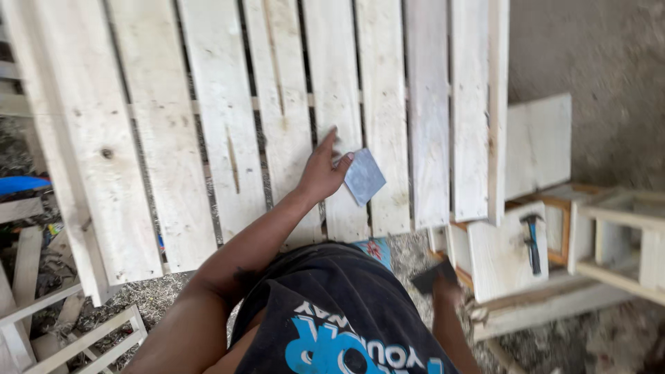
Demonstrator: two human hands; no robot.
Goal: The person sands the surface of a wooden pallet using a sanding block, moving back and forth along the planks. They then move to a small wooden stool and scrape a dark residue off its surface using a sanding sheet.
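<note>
My left hand (pixel 321 170) reaches out over a slatted panel of pale wooden boards (pixel 222 125) and pinches a small grey square of sandpaper (pixel 364 176) between thumb and fingers, held against the slats. My right hand (pixel 443 287) hangs low beside my hip, gripping a dark flat piece (pixel 431 275) that looks like another sheet of sandpaper. My dark shirt fills the bottom middle of the view.
A hammer with a dark handle (pixel 532 239) lies on a white board (pixel 502 256) at the right. Wooden frames (pixel 616 235) stand further right. Loose white-painted frames (pixel 76 332) and scrap wood lie at the lower left on a floor strewn with shavings. A blue object (pixel 21 184) shows at the left edge.
</note>
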